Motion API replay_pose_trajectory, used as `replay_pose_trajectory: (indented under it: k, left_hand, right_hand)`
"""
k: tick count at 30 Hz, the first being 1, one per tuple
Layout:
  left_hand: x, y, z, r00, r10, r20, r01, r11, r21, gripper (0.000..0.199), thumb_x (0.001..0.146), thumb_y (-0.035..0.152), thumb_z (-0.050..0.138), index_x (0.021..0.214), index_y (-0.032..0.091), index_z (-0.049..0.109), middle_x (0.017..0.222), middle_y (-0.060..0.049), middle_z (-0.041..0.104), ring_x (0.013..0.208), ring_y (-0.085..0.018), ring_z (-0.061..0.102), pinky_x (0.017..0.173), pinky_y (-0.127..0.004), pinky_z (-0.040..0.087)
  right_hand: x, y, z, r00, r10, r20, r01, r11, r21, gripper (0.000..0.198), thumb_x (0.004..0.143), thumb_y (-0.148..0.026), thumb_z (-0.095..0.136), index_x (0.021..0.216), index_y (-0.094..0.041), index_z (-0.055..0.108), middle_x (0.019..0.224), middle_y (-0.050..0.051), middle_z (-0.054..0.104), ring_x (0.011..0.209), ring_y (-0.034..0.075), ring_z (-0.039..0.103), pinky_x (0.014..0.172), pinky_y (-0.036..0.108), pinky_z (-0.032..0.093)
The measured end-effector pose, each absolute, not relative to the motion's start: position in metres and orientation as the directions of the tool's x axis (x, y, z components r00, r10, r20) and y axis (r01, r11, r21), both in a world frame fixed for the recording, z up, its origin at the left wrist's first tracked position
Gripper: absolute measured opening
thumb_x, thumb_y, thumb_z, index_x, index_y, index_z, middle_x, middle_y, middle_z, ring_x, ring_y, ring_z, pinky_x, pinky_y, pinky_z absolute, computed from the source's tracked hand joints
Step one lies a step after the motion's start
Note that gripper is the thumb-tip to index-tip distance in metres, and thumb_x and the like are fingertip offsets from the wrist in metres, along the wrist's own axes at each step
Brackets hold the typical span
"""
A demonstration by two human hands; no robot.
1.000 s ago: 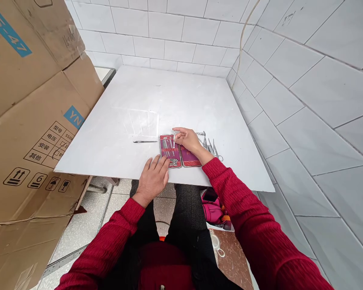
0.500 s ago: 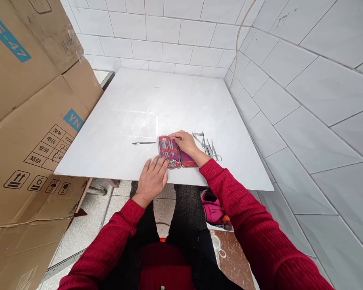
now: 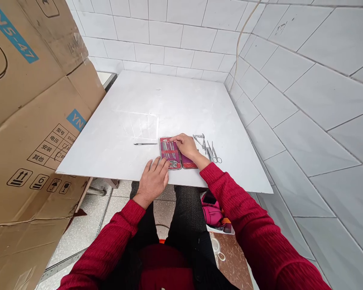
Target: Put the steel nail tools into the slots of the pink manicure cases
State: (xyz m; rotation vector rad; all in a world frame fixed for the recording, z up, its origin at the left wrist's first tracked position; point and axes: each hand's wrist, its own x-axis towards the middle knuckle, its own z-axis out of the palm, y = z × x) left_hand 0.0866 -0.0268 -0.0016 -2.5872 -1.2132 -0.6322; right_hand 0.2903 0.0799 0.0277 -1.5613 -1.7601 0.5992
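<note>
The left hand lies flat with its fingers slightly apart, fingertips at the near left corner of the open case. The right hand bends over the middle of the case; whether its fingers pinch anything cannot be told. If the left hand presses unevenly, the case could tilt or slide, since it lies near the table's front edge. Beneath the right fingertips, the slim tools sit close together, so a careless touch might dislodge a neighbour. Just right of the right hand, a sweeping wrist could knock the loose scissors. The dark slim tool, beyond the left hand, might roll if bumped.
</note>
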Motion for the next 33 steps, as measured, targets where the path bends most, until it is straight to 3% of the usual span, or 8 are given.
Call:
replay_pose_trajectory:
  k: [5,12,16,20,23,29,33]
  left_hand:
    - [0.087,-0.028,-0.003,0.559,0.688,0.463,0.774,-0.634,0.006,0.043,0.101,0.023,0.046,0.141,0.013,0.059,0.147,-0.012,0.06,0.137,-0.031,0.054,0.117,-0.05,0.038]
    - [0.086,-0.03,-0.003,0.558,0.692,0.457,0.78,-0.626,-0.004,0.042,0.103,0.026,0.044,0.141,0.014,0.058,0.146,-0.01,0.061,0.137,-0.03,0.054,0.116,-0.049,0.039]
    - [0.085,-0.031,-0.004,0.557,0.696,0.452,0.785,-0.62,-0.012,0.042,0.104,0.027,0.043,0.142,0.015,0.058,0.145,-0.01,0.062,0.138,-0.03,0.053,0.116,-0.048,0.039]
    - [0.085,-0.031,-0.004,0.556,0.699,0.45,0.785,-0.619,-0.009,0.042,0.104,0.028,0.043,0.141,0.015,0.059,0.145,-0.01,0.062,0.138,-0.029,0.053,0.115,-0.047,0.04]
    - [0.084,-0.031,-0.004,0.558,0.702,0.443,0.782,-0.623,0.002,0.043,0.103,0.028,0.045,0.142,0.015,0.058,0.146,-0.011,0.061,0.139,-0.03,0.052,0.116,-0.048,0.039]
    - [0.084,-0.032,-0.006,0.557,0.699,0.448,0.774,-0.633,0.027,0.044,0.102,0.027,0.044,0.143,0.014,0.057,0.146,-0.012,0.06,0.139,-0.031,0.051,0.116,-0.05,0.039]
    - [0.083,-0.032,-0.006,0.553,0.709,0.437,0.775,-0.631,0.042,0.045,0.102,0.027,0.044,0.144,0.017,0.057,0.147,-0.011,0.06,0.14,-0.031,0.051,0.117,-0.05,0.038]
  right_hand:
    - [0.288,0.076,0.042,-0.037,0.987,0.158,0.726,0.135,-0.675,0.029,0.089,-0.007,0.055,0.1,-0.021,0.079,0.105,0.004,0.075,0.09,0.018,0.067,0.085,0.03,0.05]
    - [0.245,0.077,0.079,-0.237,0.966,0.099,0.875,0.257,-0.41,0.021,0.092,-0.017,0.058,0.095,-0.021,0.078,0.099,0.004,0.076,0.088,0.019,0.067,0.076,0.028,0.047]
    - [0.208,0.087,0.089,-0.353,0.936,0.008,0.912,0.346,-0.222,0.022,0.092,-0.019,0.059,0.102,-0.02,0.078,0.11,0.007,0.075,0.097,0.022,0.067,0.078,0.029,0.047]
    - [0.183,0.099,0.09,-0.383,0.92,-0.086,0.922,0.376,-0.092,0.024,0.091,-0.021,0.062,0.111,-0.02,0.075,0.119,0.01,0.073,0.106,0.024,0.067,0.082,0.03,0.049]
    - [0.174,0.108,0.086,-0.367,0.919,-0.145,0.93,0.367,-0.028,0.02,0.09,-0.015,0.059,0.1,-0.017,0.076,0.11,0.013,0.076,0.1,0.026,0.069,0.079,0.031,0.05]
    - [0.173,0.118,0.072,-0.426,0.898,-0.113,0.903,0.413,-0.119,0.018,0.083,-0.006,0.062,0.075,-0.019,0.072,0.088,0.014,0.076,0.086,0.026,0.069,0.075,0.032,0.048]
    - [0.182,0.118,0.069,-0.453,0.89,-0.054,0.872,0.43,-0.234,0.018,0.083,-0.005,0.058,0.074,-0.019,0.068,0.081,0.01,0.073,0.077,0.022,0.065,0.073,0.031,0.045]
